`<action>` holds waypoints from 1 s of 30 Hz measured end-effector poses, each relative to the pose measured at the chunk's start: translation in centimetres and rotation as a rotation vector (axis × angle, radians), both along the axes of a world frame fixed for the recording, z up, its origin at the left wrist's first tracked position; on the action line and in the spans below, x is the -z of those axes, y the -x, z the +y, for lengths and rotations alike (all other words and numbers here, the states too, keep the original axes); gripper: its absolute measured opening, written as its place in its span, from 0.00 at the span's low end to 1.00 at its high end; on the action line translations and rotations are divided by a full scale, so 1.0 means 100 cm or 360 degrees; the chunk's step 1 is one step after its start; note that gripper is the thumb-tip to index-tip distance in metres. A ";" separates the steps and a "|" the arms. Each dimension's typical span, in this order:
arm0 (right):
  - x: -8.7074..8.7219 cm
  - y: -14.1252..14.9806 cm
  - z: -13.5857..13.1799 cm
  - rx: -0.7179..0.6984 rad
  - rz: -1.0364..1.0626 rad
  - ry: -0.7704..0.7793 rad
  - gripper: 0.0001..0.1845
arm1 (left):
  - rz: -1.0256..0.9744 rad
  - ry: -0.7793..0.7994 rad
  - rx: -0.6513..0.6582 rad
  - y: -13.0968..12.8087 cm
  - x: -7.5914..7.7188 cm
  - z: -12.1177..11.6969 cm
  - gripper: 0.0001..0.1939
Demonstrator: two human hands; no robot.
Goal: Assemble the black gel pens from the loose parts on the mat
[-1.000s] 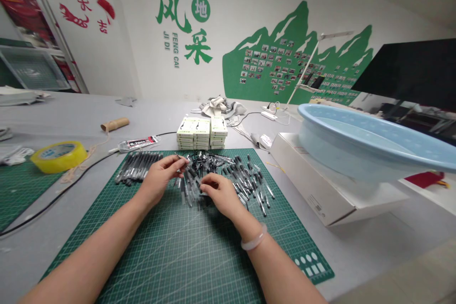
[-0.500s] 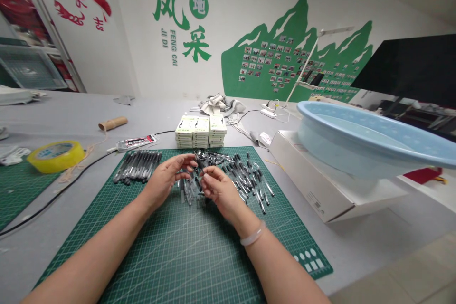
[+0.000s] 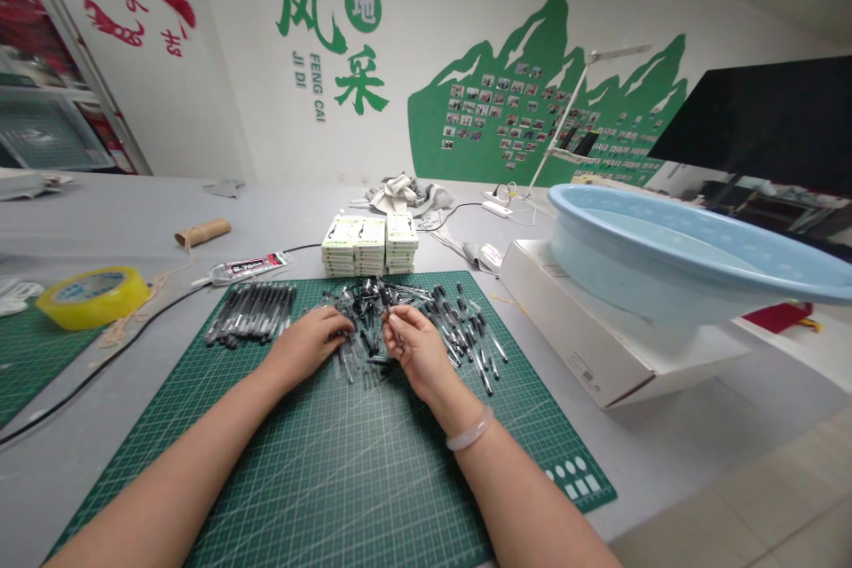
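Pens point(image 3: 469, 337) lie loose in a heap at the middle of the mat point(image 3: 319, 461), spreading right; more sit side by side in a row point(image 3: 251, 312) at the heap's left.

Just changed: the hands have parted. Half a second ago their fingertips nearly met over the heap; now the left hand point(image 3: 311, 339) is down at the heap's left edge, fingers bent among clear bits. Can't tell if it grips anything. Right hand point(image 3: 416, 351) is pinched on a dark pen point(image 3: 386, 295), which stands roughly upright above the heap, tip end hidden by the fingers; whether it's whole or just a part, can't tell.

Meaning for the work, my read: two-handed handling gives way to each hand having its own spot, with one piece under control in the right. Mid-job, I'd say, since plenty lie unsorted.

Versus one second ago: left hand was raised with something thin at its fingertips, right hand curled low at the heap. Roles look about swapped. Row looks the same. Boxes point(image 3: 369, 240) behind the mat are stacked the same; tape point(image 3: 93, 295) and basin point(image 3: 666, 257) on the bench point(image 3: 133, 195) side unmoved, only the view slid a bit.
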State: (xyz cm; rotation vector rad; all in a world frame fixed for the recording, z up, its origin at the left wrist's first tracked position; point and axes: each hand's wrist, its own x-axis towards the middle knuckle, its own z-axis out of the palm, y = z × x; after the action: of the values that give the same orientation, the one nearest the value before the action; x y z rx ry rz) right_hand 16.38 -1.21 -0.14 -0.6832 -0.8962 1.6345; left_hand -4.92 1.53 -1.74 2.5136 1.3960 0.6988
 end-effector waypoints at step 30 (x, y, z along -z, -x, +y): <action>0.015 0.003 0.005 0.0213 -0.0874 -0.0475 0.05 | -0.1900 0.0648 -0.0283 -0.016 -0.034 -0.012 0.19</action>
State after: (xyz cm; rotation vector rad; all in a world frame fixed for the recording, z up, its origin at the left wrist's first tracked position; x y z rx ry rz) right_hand 16.09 -0.67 -1.65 -0.9760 -1.4205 1.1718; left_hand -3.31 0.31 1.66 1.2040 1.0796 1.4140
